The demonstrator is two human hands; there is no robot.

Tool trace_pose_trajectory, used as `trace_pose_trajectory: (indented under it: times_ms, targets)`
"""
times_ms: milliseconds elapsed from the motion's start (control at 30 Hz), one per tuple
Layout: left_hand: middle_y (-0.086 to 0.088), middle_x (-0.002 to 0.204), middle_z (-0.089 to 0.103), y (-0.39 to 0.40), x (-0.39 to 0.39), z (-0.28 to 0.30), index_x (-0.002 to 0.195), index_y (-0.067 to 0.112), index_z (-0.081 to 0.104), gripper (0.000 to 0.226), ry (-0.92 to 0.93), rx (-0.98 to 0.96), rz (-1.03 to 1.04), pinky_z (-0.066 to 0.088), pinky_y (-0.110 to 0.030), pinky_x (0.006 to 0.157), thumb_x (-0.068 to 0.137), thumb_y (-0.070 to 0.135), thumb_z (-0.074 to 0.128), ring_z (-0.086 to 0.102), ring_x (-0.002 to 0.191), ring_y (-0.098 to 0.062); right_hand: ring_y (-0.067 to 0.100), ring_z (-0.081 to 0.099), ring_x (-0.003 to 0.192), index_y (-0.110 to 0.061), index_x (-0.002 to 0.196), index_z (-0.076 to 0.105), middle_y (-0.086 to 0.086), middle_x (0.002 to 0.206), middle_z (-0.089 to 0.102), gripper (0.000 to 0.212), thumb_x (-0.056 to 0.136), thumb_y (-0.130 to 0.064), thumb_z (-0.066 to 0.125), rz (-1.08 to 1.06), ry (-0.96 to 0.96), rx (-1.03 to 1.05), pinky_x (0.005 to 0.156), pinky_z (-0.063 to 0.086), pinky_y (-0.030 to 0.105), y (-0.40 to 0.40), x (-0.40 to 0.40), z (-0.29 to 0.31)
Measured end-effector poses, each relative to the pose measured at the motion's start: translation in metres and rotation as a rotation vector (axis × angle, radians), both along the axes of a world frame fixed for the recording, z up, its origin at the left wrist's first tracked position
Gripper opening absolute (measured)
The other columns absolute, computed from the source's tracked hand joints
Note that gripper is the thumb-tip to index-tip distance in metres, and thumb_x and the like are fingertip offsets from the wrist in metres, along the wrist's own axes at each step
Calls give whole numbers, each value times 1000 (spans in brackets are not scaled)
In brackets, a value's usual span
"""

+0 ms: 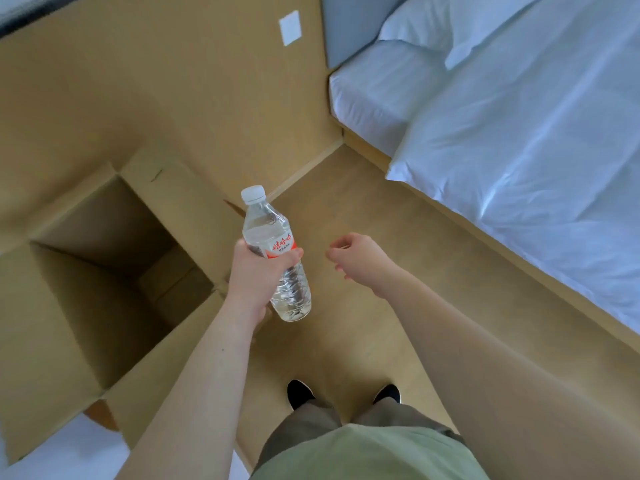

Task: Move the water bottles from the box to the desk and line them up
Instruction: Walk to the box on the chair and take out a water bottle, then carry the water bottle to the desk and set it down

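Down on the left, a big cardboard box (104,271) stands open on the floor (346,323), its flaps spread outward and its dark inside showing only the bare bottom. Just beside its right flap the left hand (254,282) grips a clear water bottle (277,258) around the middle, white cap up, red-and-white label just above the fingers; the bottle hangs over the floor, tilted a little. The right hand (360,261) hovers near it, holding nothing, fingers loosely curled. To the right runs a bed (519,133) with white sheets and pillows, well apart from the box. Tan wall behind carries a white plate (290,27). Black shoes (301,393) show below, on the tan floor.
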State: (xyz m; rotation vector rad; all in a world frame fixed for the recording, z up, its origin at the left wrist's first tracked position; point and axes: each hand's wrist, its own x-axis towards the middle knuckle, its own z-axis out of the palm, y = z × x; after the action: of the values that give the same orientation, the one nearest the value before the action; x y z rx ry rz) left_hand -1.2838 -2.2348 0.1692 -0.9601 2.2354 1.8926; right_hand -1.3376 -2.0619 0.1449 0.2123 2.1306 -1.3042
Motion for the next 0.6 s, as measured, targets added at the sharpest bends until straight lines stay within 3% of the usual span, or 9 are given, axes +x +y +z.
trace_pose_trajectory:
  times_ms: [100,200,333,600]
  targets:
    - [-1,105,72,45,-13,-4,121,16,58,59,-31,-19,-100,53,-30,57,71,21,91,72,93,-18,18,60,76,-20,111,62,1,93,67,21,92,-28,56,-72,1,22,76,55,34,49,0,-5]
    - [-2,105,73,86,-24,-10,120,14,61,55,-33,18,-199,56,-27,69,73,13,90,73,94,-15,17,59,74,-21,111,61,1,93,66,21,92,-28,56,-145,-16,28,71,53,31,91,4,-8]
    - [-3,92,75,137,-38,-17,104,15,68,36,-56,5,-389,57,-30,67,75,5,86,74,85,-18,19,64,85,-20,115,61,1,97,67,26,91,-29,56,-263,-49,18,83,58,38,138,9,-15]
    - [-4,105,73,228,-82,-42,116,17,62,55,-156,-50,-682,56,-33,73,69,11,90,73,92,-18,21,68,96,-20,112,63,2,99,69,25,89,-28,58,-570,-77,-11,87,59,41,227,12,-32]
